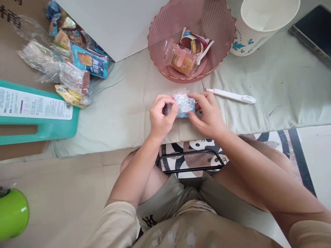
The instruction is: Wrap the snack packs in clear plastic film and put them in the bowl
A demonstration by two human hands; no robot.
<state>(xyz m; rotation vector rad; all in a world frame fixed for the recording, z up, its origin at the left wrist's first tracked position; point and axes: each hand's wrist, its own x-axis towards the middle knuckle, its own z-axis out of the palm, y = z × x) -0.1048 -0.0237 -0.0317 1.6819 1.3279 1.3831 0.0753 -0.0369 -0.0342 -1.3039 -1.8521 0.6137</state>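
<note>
On the cloth near the table's front edge lies a small blue packet wrapped in clear plastic (184, 103). My left hand (163, 112) pinches its left side between thumb and forefinger. My right hand (207, 112) grips the right side, its thumb at the lower corner and its fingers on the upper one. What the packet contains is hard to make out under the shiny wrap. Just beyond stands a ribbed pink bowl with a gold rim (157, 57), holding a pink-wrapped snack (181, 61) and a dark red snack packet (195, 43). A white utility knife (231, 95) lies right of my right hand.
A white paper cup (256, 38) and a dark phone-like device (314, 32) stand at the back right. At the left are wrapped snacks (89, 61), a teal jug (62, 124) and a white panel (121, 24). A green bin (14, 213) is on the floor.
</note>
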